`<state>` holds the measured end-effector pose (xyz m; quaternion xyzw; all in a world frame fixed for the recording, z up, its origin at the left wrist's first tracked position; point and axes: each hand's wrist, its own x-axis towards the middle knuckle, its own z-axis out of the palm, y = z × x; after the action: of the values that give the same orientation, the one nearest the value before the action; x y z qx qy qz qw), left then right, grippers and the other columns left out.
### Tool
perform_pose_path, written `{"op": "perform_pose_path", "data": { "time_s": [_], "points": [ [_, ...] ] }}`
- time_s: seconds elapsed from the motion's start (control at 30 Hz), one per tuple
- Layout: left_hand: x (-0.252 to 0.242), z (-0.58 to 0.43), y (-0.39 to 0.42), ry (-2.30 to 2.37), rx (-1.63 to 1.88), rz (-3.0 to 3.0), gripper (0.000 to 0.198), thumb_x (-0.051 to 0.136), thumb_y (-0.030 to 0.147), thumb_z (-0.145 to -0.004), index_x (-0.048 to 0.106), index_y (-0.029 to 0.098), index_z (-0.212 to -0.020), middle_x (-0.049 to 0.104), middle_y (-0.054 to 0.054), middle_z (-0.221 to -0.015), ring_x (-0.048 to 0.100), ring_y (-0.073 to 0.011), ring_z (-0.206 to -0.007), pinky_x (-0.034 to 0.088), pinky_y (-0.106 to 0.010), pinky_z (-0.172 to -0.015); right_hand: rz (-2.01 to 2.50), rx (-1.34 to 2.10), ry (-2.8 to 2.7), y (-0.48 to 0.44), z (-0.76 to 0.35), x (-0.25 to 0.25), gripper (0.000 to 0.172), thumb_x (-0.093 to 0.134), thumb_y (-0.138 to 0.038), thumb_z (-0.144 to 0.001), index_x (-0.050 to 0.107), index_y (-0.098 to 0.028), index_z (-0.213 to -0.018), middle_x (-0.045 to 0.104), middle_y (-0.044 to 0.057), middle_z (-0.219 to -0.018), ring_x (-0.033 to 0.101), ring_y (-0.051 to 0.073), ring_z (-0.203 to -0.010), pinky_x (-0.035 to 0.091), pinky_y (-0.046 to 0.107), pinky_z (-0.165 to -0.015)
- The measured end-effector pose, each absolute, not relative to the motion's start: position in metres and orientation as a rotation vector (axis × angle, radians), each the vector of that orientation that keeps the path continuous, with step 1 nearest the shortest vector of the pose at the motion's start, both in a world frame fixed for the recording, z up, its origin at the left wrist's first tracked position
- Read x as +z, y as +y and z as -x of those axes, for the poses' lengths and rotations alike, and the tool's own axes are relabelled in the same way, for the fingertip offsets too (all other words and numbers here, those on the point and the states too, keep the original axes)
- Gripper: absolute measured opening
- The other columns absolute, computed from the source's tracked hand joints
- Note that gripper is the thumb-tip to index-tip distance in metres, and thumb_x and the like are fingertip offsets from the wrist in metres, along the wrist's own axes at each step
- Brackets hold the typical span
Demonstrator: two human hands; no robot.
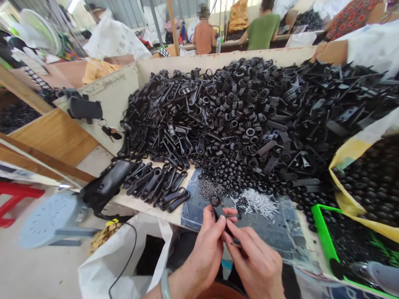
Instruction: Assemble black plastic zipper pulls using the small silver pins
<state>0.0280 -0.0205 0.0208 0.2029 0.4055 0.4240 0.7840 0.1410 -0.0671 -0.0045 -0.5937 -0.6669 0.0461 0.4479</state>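
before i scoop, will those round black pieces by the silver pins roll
The round black pieces look apt to roll: curved sides, loose in a heap. Probably light and stiff, going by their moulded look. A push might send them into the silver pins.

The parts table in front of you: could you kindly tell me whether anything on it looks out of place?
Yes: a black pouch and keys sit against the pale board beside the heap of black plastic parts, looking like personal items oddly placed among work pieces.
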Motion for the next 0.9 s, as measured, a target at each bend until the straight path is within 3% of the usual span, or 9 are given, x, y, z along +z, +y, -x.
{"op": "perform_pose_path", "data": {
  "time_s": [0.13, 0.27, 0.4, 0.5, 0.57, 0.7, 0.8, 0.9],
  "points": [
    [0.018, -0.031, -0.021, 0.916, 0.938, -0.448, 0.035, 0.082, 0.047, -0.082, 0.066, 0.021, -0.100, 0.071, -0.008, -0.113, 0.061, -0.0195, -0.109, 0.048, -0.030, -0.098, 1.492, 0.083, -1.661, -0.066, -0.140, -0.008, 0.024, 0.059, -0.024, -0.103, 0.076, -0.020, -0.119, 0.078, 0.006, -0.083, 0.077, 0.017, -0.069, 0.058, 0.024, -0.064],
    [0.016, -0.034, -0.022, 0.927, 0.949, -0.451, 0.034, 0.083, 0.046, -0.081, 0.066, 0.021, -0.096, 0.072, -0.006, -0.104, 0.064, -0.0176, -0.094, 0.052, -0.028, -0.084, 1.501, 0.154, -1.630, -0.066, -0.137, -0.015, 0.025, 0.058, -0.026, -0.102, 0.076, -0.021, -0.119, 0.081, 0.007, -0.091, 0.079, 0.019, -0.073, 0.060, 0.024, -0.066],
    [0.013, -0.030, -0.017, 0.982, 0.967, -0.472, 0.041, 0.084, 0.051, -0.078, 0.063, 0.021, -0.095, 0.069, -0.004, -0.098, 0.062, -0.0148, -0.079, 0.052, -0.026, -0.071, 1.505, 0.444, -1.553, -0.065, -0.140, -0.012, 0.030, 0.064, -0.037, -0.098, 0.075, -0.025, -0.123, 0.082, 0.006, -0.103, 0.075, 0.017, -0.065, 0.060, 0.025, -0.059],
    [0.010, -0.022, -0.014, 1.023, 0.953, -0.559, 0.048, 0.085, 0.055, -0.076, 0.063, 0.021, -0.101, 0.067, -0.003, -0.092, 0.060, -0.0142, -0.075, 0.052, -0.025, -0.067, 1.513, 0.683, -1.403, -0.059, -0.147, -0.004, 0.035, 0.073, -0.045, -0.090, 0.078, -0.026, -0.120, 0.079, 0.003, -0.088, 0.064, 0.014, -0.052, 0.053, 0.023, -0.046],
    [0.008, -0.016, -0.014, 0.994, 0.909, -0.661, 0.048, 0.081, 0.057, -0.079, 0.064, 0.020, -0.102, 0.064, -0.001, -0.083, 0.057, -0.0132, -0.068, 0.049, -0.024, -0.061, 1.534, 0.704, -1.278, -0.051, -0.153, 0.000, 0.035, 0.075, -0.047, -0.086, 0.080, -0.025, -0.113, 0.070, 0.001, -0.074, 0.057, 0.013, -0.049, 0.050, 0.022, -0.045],
    [0.014, -0.001, -0.016, 0.925, 0.732, -0.934, 0.043, 0.065, 0.054, -0.094, 0.065, 0.018, -0.119, 0.054, 0.004, -0.067, 0.045, -0.0102, -0.053, 0.037, -0.022, -0.053, 1.454, 0.969, -1.139, -0.036, -0.157, 0.003, 0.039, 0.081, -0.049, -0.078, 0.081, -0.021, -0.105, 0.069, 0.002, -0.081, 0.056, 0.014, -0.057, 0.052, 0.025, -0.052],
    [0.027, 0.012, -0.017, 0.902, 0.615, -1.138, 0.041, 0.058, 0.046, -0.099, 0.065, 0.019, -0.129, 0.055, 0.002, -0.067, 0.047, -0.0129, -0.057, 0.040, -0.024, -0.059, 1.288, 1.319, -0.992, -0.036, -0.156, 0.006, 0.041, 0.082, -0.052, -0.078, 0.080, -0.020, -0.105, 0.074, 0.005, -0.086, 0.067, 0.019, -0.074, 0.058, 0.030, -0.069],
    [0.037, 0.022, -0.018, 0.890, 0.587, -1.170, 0.038, 0.064, 0.041, -0.095, 0.070, 0.020, -0.126, 0.062, -0.002, -0.071, 0.052, -0.0166, -0.061, 0.044, -0.028, -0.064, 1.231, 1.431, -0.899, -0.042, -0.151, 0.011, 0.043, 0.084, -0.051, -0.078, 0.080, -0.021, -0.109, 0.076, 0.005, -0.087, 0.068, 0.020, -0.073, 0.059, 0.033, -0.072]
  ]
}}
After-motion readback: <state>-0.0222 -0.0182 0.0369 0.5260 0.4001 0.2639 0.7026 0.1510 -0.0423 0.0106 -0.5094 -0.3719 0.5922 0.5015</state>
